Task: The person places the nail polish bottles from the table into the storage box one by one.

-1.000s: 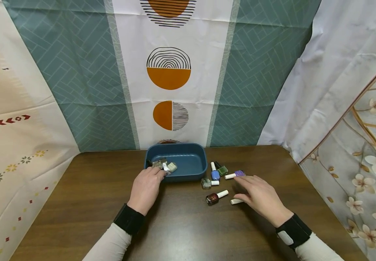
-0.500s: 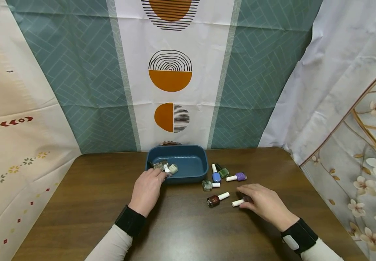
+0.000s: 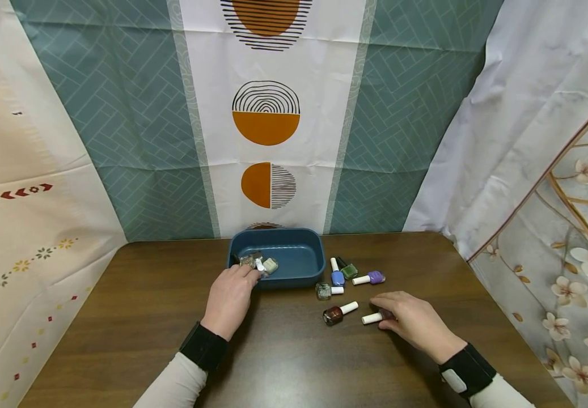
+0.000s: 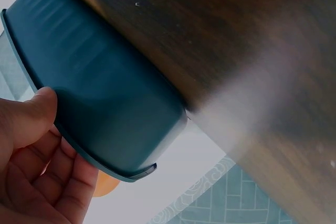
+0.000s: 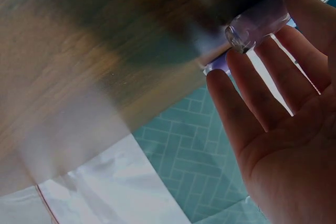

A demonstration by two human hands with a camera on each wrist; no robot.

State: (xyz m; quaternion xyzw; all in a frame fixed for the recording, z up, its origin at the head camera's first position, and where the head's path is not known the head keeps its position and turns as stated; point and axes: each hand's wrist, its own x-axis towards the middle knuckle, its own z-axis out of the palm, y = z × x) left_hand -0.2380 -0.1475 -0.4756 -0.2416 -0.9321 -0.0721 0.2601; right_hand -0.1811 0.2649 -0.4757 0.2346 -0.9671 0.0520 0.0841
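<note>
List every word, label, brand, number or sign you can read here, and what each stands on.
None can be read in any view.
Bottle in the right hand: no legible lettering; blurred in the right wrist view.
Dark red bottle and the other loose bottles: too small to read.
Blue bin, gripped by the left hand: no lettering visible.
Black wristbands: nothing legible.
Hanging cloths: printed shapes and flowers, no readable letters.

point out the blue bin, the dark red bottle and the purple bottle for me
Blue bin (image 3: 296, 259), head view: bare floor inside it
Dark red bottle (image 3: 333, 315), head view: its glass body
Purple bottle (image 3: 377, 277), head view: its glass body
</note>
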